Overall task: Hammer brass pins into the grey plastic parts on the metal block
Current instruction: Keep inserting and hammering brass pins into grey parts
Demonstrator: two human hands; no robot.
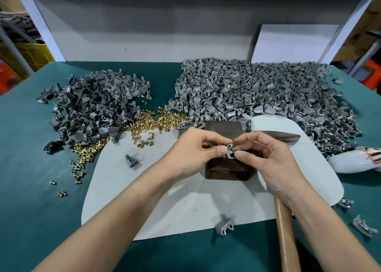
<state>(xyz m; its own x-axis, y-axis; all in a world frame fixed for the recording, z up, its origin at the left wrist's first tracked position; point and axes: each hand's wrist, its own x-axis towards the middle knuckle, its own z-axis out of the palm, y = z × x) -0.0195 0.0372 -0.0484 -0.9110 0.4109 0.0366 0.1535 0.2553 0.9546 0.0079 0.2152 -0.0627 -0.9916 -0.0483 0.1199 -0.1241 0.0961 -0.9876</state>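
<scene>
currently: green table [31, 168] carries heaps of grey plastic parts [257, 90]. metal block [226, 168] sits on pale mat [206, 210]. hammer [286, 240] passes under right wrist. left hand [193, 154] and right hand [268, 158] both pinch one grey part [229, 151] over the block. brass pins [156, 123] lie between the heaps.

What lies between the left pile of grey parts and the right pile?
Head view: brass pins lie in the near part of the gap; farther back the green mat is mostly bare.
</scene>
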